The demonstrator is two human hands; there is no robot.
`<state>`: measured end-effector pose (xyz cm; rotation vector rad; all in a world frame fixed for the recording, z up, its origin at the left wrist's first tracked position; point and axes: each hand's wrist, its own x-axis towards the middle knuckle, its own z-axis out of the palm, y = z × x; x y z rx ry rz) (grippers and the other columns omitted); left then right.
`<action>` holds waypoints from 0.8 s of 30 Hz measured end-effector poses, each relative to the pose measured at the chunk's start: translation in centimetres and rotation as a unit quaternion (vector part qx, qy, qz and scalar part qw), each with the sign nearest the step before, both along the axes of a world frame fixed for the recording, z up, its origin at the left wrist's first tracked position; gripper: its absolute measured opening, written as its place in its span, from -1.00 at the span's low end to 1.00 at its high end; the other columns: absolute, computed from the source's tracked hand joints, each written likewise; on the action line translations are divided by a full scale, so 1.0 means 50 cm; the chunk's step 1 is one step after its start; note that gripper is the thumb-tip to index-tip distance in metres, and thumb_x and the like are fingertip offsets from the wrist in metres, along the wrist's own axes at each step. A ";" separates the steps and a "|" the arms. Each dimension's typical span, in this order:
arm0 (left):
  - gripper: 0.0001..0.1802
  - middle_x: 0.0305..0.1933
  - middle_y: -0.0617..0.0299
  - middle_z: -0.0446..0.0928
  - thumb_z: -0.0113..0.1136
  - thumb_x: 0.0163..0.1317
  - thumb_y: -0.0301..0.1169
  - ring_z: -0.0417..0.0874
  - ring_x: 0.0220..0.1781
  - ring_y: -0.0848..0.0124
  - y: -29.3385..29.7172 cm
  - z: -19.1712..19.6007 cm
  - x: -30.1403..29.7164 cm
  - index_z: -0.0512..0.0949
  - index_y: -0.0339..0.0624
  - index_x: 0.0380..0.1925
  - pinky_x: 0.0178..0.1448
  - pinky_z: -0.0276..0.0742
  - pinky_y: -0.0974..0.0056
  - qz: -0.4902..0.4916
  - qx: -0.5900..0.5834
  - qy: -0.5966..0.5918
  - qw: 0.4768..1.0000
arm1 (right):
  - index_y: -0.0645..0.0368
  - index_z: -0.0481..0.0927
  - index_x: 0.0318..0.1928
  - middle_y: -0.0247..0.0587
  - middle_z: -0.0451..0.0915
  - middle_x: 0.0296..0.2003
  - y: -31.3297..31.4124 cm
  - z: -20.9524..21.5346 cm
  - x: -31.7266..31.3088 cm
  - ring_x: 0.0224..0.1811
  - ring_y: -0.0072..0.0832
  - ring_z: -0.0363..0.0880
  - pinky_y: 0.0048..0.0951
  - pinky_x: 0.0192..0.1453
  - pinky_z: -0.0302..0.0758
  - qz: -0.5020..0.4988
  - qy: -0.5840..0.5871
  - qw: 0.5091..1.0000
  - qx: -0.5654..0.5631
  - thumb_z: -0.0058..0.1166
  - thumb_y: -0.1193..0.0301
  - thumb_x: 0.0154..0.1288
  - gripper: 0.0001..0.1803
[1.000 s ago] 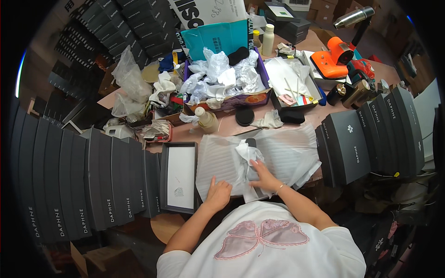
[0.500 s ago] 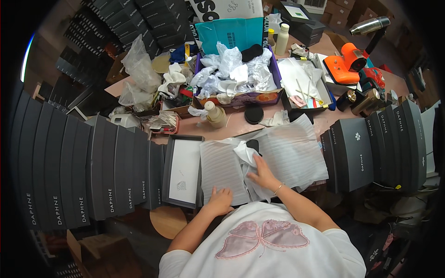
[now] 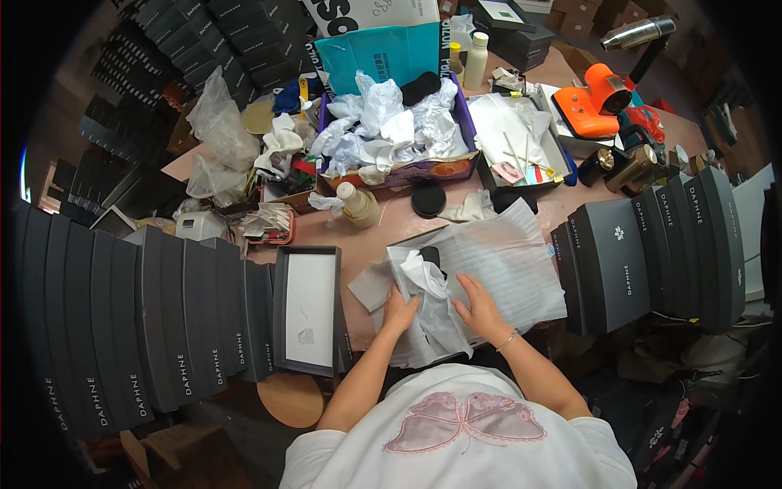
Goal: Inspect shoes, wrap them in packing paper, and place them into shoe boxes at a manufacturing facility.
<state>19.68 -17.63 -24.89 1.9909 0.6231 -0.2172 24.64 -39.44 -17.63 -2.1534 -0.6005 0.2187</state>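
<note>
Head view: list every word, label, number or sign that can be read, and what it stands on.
Wording is not copied; only its place:
Upright boxes at left: pale capitals.
Dark boxes at right: pale capitals and a white flower emblem.
White panel at the back: large black letters, cut off.
Teal flap: small dark characters.
White-lined open box: print inside, too small to read.
Stacked boxes at upper left: pale lettering, mostly too small.
</note>
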 end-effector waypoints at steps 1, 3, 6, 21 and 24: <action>-0.41 0.05 -0.27 0.50 0.07 0.14 -0.27 0.52 0.11 -0.15 0.002 -0.004 -0.012 0.32 -0.35 0.16 0.20 0.40 0.03 -0.004 0.021 0.002 1.000 | 0.31 0.28 0.26 0.21 0.28 0.23 0.008 0.029 0.001 0.29 0.09 0.25 -0.17 0.34 0.26 0.001 0.008 1.000 0.010 0.18 0.35 0.20 -0.35; -0.50 -0.05 -0.33 0.53 0.04 0.14 -0.31 0.53 0.04 -0.19 -0.002 0.003 -0.024 0.39 -0.38 0.07 0.15 0.41 -0.02 0.017 0.036 -0.028 0.999 | 0.32 0.26 0.28 0.24 0.28 0.23 0.010 0.068 0.010 0.31 0.11 0.22 -0.16 0.37 0.20 -0.008 -0.035 0.999 -0.030 0.17 0.31 0.21 -0.32; -0.56 -0.15 -0.31 0.57 0.02 0.15 -0.33 0.58 -0.03 -0.16 0.051 0.045 -0.024 0.45 -0.39 -0.01 0.07 0.46 0.02 -0.005 0.024 -0.056 0.998 | 0.30 0.20 0.32 0.28 0.24 0.26 0.004 0.115 0.034 0.35 0.10 0.17 -0.17 0.42 0.12 -0.032 -0.094 0.988 -0.115 0.18 0.21 0.22 -0.24; -0.29 0.17 0.03 0.38 0.16 0.13 -0.22 0.46 0.15 0.20 0.051 0.016 -0.023 0.22 -0.25 0.27 0.22 0.40 0.20 0.223 -0.391 -0.061 0.891 | 0.11 -0.07 0.45 0.06 0.00 0.42 -0.034 -0.226 0.097 0.40 -0.14 0.10 -0.20 0.32 0.23 0.023 0.427 0.904 0.003 0.01 0.03 0.31 -0.13; -0.25 0.23 -0.01 0.34 0.22 0.16 -0.21 0.40 0.25 0.17 0.069 0.016 -0.045 0.19 -0.28 0.30 0.28 0.34 0.18 0.214 -0.295 -0.094 0.927 | 0.07 0.03 0.43 0.12 0.19 0.30 -0.066 -0.008 0.103 0.25 -0.02 0.29 -0.14 0.21 0.35 -0.018 0.137 0.975 -0.174 0.25 0.20 0.09 -0.05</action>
